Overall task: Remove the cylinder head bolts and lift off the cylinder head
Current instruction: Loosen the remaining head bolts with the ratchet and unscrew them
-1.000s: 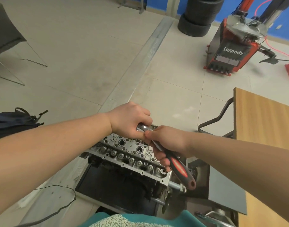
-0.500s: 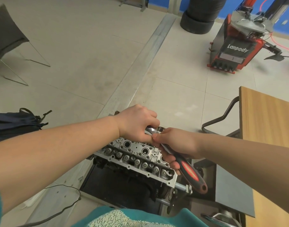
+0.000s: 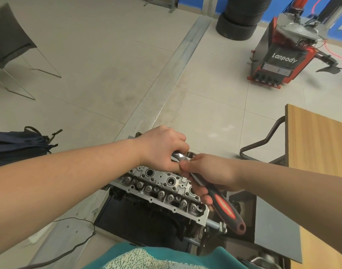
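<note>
I see the cylinder head (image 3: 162, 188) sitting on the engine block just below both hands, its long axis running from upper left to lower right. My left hand (image 3: 162, 150) curls over the ratchet wrench (image 3: 211, 193) head, at the cylinder head's far edge. My right hand (image 3: 209, 171) grips the shank just beside it, and the red-and-black handle trails toward me. I judge the next swing pivots under the left hand; the bolt itself is hidden.
</note>
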Demonstrator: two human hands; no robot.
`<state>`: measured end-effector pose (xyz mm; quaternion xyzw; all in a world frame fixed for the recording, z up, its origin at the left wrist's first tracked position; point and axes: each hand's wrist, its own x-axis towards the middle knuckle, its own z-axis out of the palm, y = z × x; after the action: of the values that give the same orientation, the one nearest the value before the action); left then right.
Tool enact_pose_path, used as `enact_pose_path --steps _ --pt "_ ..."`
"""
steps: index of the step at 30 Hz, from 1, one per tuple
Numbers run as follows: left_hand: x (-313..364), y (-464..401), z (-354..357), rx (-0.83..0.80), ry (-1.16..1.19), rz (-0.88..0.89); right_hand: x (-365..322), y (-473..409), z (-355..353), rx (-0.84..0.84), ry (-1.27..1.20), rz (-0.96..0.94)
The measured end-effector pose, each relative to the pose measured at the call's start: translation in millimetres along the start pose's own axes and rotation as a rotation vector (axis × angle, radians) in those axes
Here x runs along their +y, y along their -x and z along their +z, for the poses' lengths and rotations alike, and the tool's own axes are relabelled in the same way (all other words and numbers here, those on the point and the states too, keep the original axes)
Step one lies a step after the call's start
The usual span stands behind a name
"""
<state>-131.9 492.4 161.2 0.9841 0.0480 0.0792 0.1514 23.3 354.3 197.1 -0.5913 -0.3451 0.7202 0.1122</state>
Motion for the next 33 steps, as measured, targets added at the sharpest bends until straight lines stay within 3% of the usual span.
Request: enact_pose_path --steps 4,9,12,17,20,26,33 --pt "-9 -6 -6 -0.086 -0.053 0.099 11 1 -5 -0.09 -0.096 -0.058" --pt "-6 -21 -2 -0.054 -0.204 0.42 43 18 -2 -0.123 -0.274 -0.182" --pt "-5 -21 -2 -0.085 -0.248 0.431 62 39 10 0.074 -0.213 -0.18" --pt "-6 -19 5 -0.034 -0.327 0.5 84 48 70 0.758 0.463 -0.158" --pt "-8 -21 7 0.015 -0.332 0.508 85 33 86 0.997 0.692 -0.12" --pt "-7 -21 11 0.078 -0.288 0.497 86 23 83 1.14 0.86 -0.085" --pt "-5 -12 15 0.155 -0.278 0.454 85 26 82 1.13 0.873 -0.123"
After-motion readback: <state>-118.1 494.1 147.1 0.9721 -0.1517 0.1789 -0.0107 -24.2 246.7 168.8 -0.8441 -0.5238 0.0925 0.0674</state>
